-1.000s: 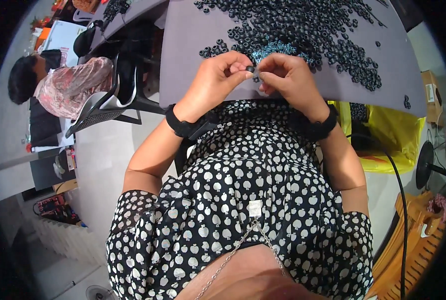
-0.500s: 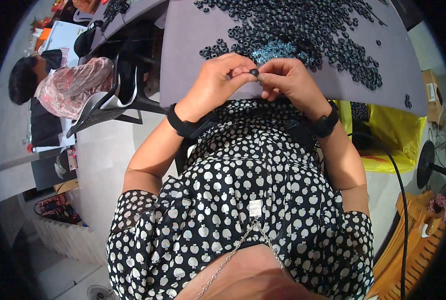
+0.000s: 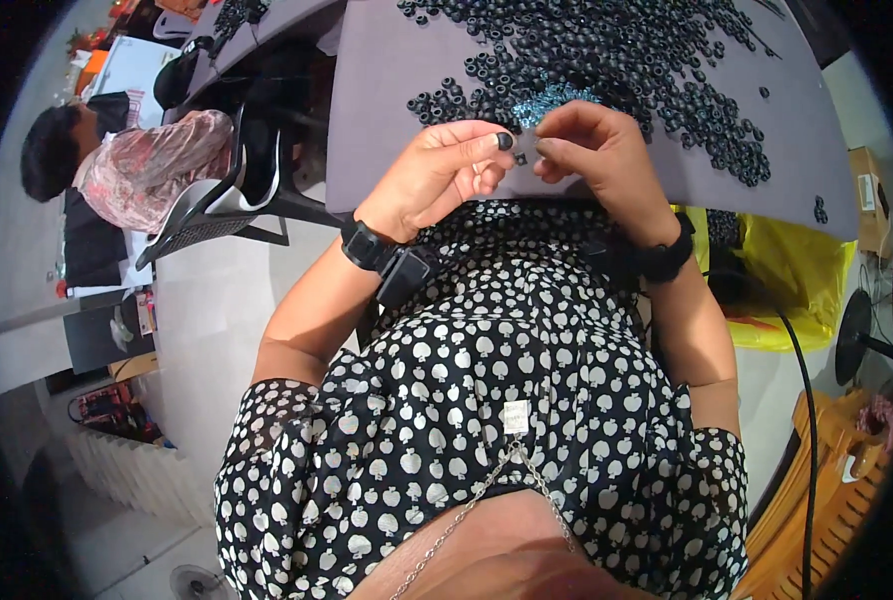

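Observation:
My left hand (image 3: 437, 172) is closed in a pinch on a small round black cap-like piece (image 3: 505, 141) above the table's near edge. To its right, my right hand (image 3: 607, 150) has thumb and index finger drawn together in front of a small heap of shiny blue metallic bits (image 3: 545, 97). Whatever lies between those fingertips, if anything, is too small to make out. A tiny dark piece (image 3: 521, 158) shows between the two hands. Beyond them spreads a large pile of small black ring-like parts (image 3: 587, 50), each with a hole in it.
The grey table (image 3: 377, 120) ends just in front of me. Under its right side hangs a yellow plastic bag (image 3: 802, 270) with black parts inside, and a black cable (image 3: 809, 430) runs down nearby. A person sits on a black-and-white chair (image 3: 192, 215) at left.
My hands have come apart, the right one moving slightly right and up toward the blue heap. The black piece has stayed in my left fingers.

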Action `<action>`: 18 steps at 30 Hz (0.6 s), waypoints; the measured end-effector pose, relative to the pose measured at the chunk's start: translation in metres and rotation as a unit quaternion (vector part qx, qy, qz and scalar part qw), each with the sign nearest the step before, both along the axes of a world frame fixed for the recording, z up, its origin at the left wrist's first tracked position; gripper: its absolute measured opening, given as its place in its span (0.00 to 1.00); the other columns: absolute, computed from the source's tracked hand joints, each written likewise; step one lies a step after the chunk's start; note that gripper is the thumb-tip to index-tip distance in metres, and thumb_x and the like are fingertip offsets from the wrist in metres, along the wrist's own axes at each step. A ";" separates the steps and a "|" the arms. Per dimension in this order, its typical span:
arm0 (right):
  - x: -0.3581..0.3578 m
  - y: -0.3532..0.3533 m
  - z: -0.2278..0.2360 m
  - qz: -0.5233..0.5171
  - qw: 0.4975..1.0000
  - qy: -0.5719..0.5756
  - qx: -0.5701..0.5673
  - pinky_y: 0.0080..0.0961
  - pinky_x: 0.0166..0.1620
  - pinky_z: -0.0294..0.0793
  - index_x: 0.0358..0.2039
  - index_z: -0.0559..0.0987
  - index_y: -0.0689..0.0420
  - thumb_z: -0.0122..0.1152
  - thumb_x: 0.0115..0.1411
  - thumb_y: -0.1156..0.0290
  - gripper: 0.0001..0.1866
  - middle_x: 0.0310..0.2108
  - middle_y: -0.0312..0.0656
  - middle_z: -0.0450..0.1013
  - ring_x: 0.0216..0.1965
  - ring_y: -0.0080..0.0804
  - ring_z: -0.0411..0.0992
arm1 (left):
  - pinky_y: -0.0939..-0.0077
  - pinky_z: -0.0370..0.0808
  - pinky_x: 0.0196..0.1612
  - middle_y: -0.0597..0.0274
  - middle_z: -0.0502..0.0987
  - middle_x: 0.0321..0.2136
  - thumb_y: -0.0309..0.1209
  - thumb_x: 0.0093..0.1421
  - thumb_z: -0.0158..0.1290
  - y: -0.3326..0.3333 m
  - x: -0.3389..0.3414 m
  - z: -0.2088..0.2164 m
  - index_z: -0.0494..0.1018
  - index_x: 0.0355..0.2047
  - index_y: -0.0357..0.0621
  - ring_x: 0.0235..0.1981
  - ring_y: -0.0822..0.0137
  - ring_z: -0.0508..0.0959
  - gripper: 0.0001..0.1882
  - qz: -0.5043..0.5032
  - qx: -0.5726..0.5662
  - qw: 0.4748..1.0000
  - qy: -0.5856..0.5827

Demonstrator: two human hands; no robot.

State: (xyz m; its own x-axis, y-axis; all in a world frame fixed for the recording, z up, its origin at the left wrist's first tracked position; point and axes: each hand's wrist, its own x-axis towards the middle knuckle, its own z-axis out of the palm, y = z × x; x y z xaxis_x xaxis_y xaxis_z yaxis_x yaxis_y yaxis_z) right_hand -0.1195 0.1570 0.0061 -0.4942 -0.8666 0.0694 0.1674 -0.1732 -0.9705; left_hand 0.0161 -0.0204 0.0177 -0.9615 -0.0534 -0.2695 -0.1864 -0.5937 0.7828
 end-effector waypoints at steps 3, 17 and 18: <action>0.002 0.003 0.005 -0.007 1.000 -0.005 -0.009 0.15 0.33 0.75 0.37 0.77 0.61 0.60 0.58 0.75 0.06 0.28 0.35 0.76 0.27 0.20 0.75 | 0.80 0.73 0.30 0.59 0.78 0.30 0.30 0.63 0.51 -0.001 0.001 -0.003 0.73 0.42 0.37 0.24 0.72 0.75 0.10 -0.013 0.020 1.000 0.012; 0.019 -0.004 0.015 -0.102 0.951 0.291 0.008 0.16 0.32 0.68 0.29 0.76 0.64 0.58 0.53 0.80 0.02 0.26 0.36 0.71 0.29 0.18 0.69 | 0.84 0.73 0.31 0.61 0.77 0.28 0.28 0.62 0.53 0.003 0.003 -0.001 0.74 0.41 0.36 0.24 0.75 0.75 0.09 -0.018 -0.077 0.997 -0.001; 0.017 -0.004 0.013 -0.101 0.951 0.291 0.008 0.16 0.32 0.68 0.29 0.76 0.64 0.58 0.53 0.80 0.02 0.26 0.36 0.71 0.29 0.18 0.69 | 0.85 0.73 0.31 0.62 0.78 0.28 0.28 0.62 0.53 0.003 0.004 0.001 0.74 0.40 0.36 0.24 0.76 0.75 0.09 -0.019 -0.120 0.993 -0.010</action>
